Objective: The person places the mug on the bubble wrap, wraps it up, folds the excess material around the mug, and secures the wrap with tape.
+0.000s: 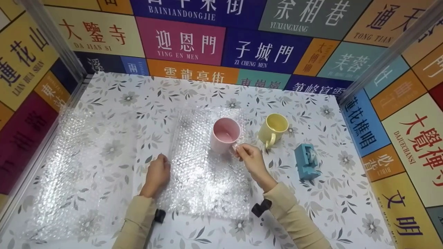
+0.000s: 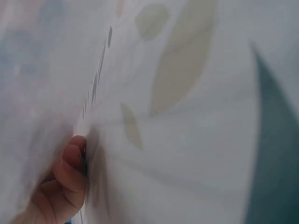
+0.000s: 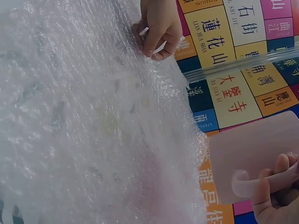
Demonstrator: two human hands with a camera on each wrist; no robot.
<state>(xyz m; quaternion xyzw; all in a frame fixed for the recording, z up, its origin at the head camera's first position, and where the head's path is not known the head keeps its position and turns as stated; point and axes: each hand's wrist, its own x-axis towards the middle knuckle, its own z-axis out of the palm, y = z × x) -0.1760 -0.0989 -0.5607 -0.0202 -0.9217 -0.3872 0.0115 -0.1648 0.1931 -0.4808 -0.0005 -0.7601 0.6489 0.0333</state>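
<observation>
A pink mug [image 1: 219,142] stands upright over the upper right part of a bubble wrap sheet [image 1: 204,183]. Whether its base touches the sheet is hard to tell. My right hand [image 1: 252,162] holds the mug by its handle, and the right wrist view shows fingers round that pink handle [image 3: 250,185]. At the sheet's left edge is my left hand [image 1: 157,174], fingers curled. From the right wrist, this left hand [image 3: 161,30] appears to pinch the edge of the wrap. Little of its grip shows in the left wrist view, where the curled hand [image 2: 65,184] rests by the tabletop.
A yellow mug [image 1: 267,131] stands right of the pink one, its handle toward me. Farther right sits a teal tape dispenser [image 1: 304,164]. Another bubble wrap sheet [image 1: 65,173] lies at the left on the floral tabletop [image 1: 242,235]. Sign-patterned panels [image 1: 183,41] enclose the back and sides.
</observation>
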